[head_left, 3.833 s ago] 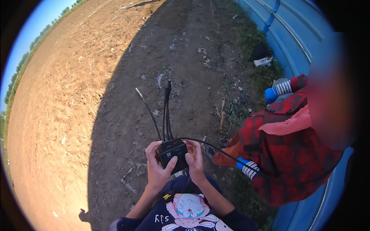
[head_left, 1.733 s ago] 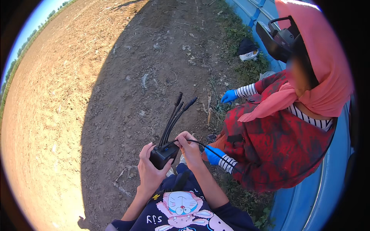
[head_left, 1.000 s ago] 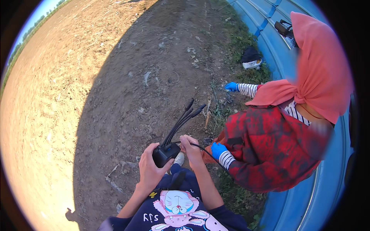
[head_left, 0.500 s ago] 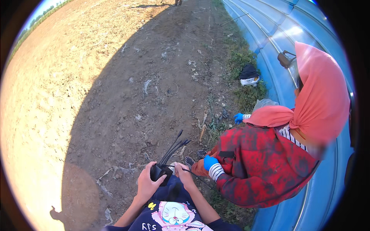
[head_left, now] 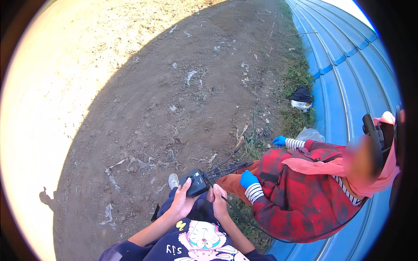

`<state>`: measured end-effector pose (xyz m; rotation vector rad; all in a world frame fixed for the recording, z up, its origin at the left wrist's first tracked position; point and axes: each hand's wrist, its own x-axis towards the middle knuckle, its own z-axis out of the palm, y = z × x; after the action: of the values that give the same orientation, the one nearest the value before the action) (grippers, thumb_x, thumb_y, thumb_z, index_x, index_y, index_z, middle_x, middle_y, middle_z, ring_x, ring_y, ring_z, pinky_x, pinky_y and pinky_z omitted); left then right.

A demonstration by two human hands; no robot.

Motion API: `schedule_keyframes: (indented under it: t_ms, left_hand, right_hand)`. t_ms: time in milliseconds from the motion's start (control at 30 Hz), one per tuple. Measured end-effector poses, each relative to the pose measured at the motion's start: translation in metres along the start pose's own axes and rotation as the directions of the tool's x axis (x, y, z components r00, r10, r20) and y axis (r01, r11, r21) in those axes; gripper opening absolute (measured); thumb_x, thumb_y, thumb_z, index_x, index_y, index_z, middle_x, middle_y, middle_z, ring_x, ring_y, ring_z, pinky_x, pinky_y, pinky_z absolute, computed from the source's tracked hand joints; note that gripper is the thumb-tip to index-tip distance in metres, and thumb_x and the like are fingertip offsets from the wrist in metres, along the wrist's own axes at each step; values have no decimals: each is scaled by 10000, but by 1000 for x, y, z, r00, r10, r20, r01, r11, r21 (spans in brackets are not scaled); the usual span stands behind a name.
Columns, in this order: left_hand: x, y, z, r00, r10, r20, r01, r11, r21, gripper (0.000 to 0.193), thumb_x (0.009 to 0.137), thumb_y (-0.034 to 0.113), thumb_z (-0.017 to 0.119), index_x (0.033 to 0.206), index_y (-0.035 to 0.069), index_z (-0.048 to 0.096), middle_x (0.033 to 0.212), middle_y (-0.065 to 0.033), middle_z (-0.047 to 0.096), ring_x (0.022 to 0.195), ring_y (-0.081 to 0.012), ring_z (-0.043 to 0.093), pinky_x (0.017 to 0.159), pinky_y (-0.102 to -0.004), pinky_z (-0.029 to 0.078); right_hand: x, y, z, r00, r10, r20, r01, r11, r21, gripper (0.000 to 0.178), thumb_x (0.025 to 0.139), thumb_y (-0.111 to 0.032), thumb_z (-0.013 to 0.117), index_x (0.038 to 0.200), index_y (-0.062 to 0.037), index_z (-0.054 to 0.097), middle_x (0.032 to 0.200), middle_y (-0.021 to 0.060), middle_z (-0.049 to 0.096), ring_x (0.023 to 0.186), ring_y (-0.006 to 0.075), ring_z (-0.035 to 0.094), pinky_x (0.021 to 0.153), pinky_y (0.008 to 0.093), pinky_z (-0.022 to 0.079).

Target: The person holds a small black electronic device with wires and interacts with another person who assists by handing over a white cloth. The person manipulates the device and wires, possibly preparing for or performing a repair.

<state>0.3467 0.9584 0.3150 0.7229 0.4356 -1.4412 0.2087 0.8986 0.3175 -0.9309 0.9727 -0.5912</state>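
Note:
A small black box-shaped device [head_left: 199,184] is in front of my body, with several black cables [head_left: 224,171] fanning out of its right end toward the co-worker's leg. My left hand [head_left: 184,201] is closed around its near left side, thumb lying on the upper face. Close to the cable end, my right hand [head_left: 217,201] pinches a black cord [head_left: 227,200]. That cord runs down and right to the co-worker's jacket. What my right fingertips touch beneath the device is partly hidden.
At my right stands a co-worker in a red-and-dark jacket [head_left: 296,195], blue gloves [head_left: 249,179], pink scarf and dark headset [head_left: 373,135]. Behind runs a blue ribbed sheet wall [head_left: 344,87]. A black-and-white bundle [head_left: 301,98] and clear plastic bag [head_left: 310,134] lie beside it. Plastic scraps [head_left: 190,77] litter the soil.
The device has turned in my hands: its cables pointed up and away before and now point right. The co-worker's head has moved to the right and turned, showing the headset. My view has shifted.

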Motion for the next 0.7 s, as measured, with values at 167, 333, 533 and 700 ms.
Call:
schedule_keyframes:
  t_ms: [167, 333, 533, 700]
  left_hand:
    - [4, 20, 29, 963, 267, 13, -267, 958, 104, 384, 928, 271, 653, 1215, 97, 467, 1126, -56, 582, 1066, -169, 587, 934, -381, 490]
    - [5, 28, 43, 910, 413, 41, -414, 895, 168, 390, 921, 185, 667, 1229, 70, 456, 1127, -42, 578, 1027, -123, 574, 908, -311, 484]
    - [2, 13, 55, 898, 431, 87, -440, 881, 174, 412, 926, 184, 662, 1255, 58, 448, 1162, -40, 558, 1068, -117, 545, 928, -302, 464]
    - [1, 2, 67, 912, 391, 120, -408, 896, 176, 441, 926, 207, 665, 1267, 54, 431, 1185, -42, 546, 1097, -124, 526, 950, -312, 450]
  right_hand:
    - [-15, -45, 15, 927, 101, 362, 35, 936, -349, 378, 1016, -244, 445, 713, -27, 503, 644, 13, 488, 599, 89, 453, 570, 244, 364]
    - [-23, -93, 22, 698, -676, 235, 609, 389, -691, 103, 823, -56, 644, 912, -36, 594, 844, 106, 621, 759, 286, 579, 691, 378, 464]
    - [-6, -114, 5, 949, -300, 97, 215, 391, -895, 226, 933, -145, 566, 1123, -32, 614, 779, 109, 647, 689, 236, 620, 639, 352, 466]
    - [-20, -101, -7, 969, -215, 122, 212, 472, -856, 184, 962, -138, 533, 1022, -2, 641, 596, 84, 571, 533, 166, 582, 512, 308, 429]
